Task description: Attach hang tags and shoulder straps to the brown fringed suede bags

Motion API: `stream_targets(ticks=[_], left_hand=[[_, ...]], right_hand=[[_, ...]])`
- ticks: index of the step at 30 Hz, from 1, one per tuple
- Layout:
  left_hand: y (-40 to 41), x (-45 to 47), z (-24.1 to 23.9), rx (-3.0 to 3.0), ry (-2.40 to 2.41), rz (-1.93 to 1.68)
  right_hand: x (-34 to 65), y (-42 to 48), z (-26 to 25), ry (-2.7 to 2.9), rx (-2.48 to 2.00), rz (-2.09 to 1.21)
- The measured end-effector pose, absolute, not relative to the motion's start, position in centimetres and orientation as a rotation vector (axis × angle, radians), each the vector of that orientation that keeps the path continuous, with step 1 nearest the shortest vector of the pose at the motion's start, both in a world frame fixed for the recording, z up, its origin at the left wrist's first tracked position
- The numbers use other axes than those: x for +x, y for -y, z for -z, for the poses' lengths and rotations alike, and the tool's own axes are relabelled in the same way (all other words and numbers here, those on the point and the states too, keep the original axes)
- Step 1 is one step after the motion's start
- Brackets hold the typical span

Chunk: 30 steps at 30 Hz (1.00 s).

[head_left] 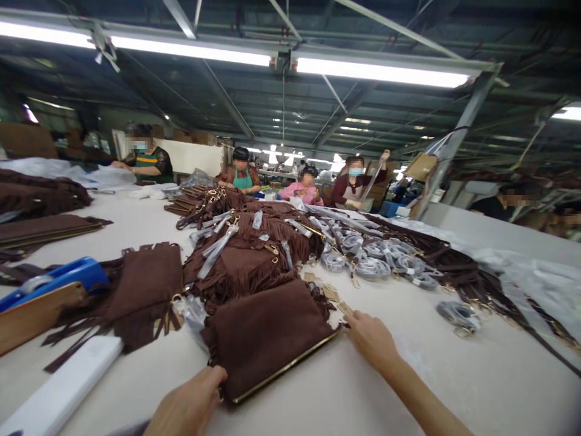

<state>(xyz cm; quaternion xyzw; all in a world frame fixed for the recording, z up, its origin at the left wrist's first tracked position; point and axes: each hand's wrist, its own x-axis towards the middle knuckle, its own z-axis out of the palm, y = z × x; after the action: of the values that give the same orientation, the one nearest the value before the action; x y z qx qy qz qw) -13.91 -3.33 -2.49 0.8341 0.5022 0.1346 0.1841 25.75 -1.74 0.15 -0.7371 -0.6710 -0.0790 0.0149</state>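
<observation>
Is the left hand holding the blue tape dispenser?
No, the left hand is at the near left corner of the brown bag, and the blue tape dispenser lies farther left, untouched.

dark brown bag [272, 339], flat on pale table [436, 375]; gold-trimmed edge [290, 364] nearest

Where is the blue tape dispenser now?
The blue tape dispenser sits at the head view's left edge, beside a wooden board and a fringed bag.

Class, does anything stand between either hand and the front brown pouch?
Nothing visible does. The left hand holds the brown pouch at its near-left corner; the right hand is by the pouch's right end, at a tan tag.
</observation>
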Motion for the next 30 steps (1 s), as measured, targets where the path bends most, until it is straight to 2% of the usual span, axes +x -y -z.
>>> stream_targets(ticks=[6, 13, 18, 22, 25, 30], left_hand=[[4.0, -7.2, -2.0, 2.544, -1.409, -0.227], [0.9, -2.5, -0.3, 2.69, -1.251, 0.017], [-0.8, -2.3, -1.1, 2.729, -1.197, 0.04], [-1.3, -1.8, -1.8, 2.685, -1.184, 0.069], [-1.5, -1.9, -1.4, 2.676, -1.133, 0.086], [-2.7, -2.4, 0.6, 2.758, -1.143, 0.033]], right_hand=[[20.5, 4.2, 1.3, 2.135, -2.048, 0.193], [19.3, 6.1, 2.3, 2.161, -1.757, -0.215], [21.4, 7.1, 1.4, 2.183, -1.805, -0.351], [22.4, 7.5, 0.5, 2.251, -1.67, -0.439], [24.8, 7.6, -1.3, 2.106, -1.837, -0.466], [34.0, 10.6, -4.9, 1.566, -2.379, -0.299]])
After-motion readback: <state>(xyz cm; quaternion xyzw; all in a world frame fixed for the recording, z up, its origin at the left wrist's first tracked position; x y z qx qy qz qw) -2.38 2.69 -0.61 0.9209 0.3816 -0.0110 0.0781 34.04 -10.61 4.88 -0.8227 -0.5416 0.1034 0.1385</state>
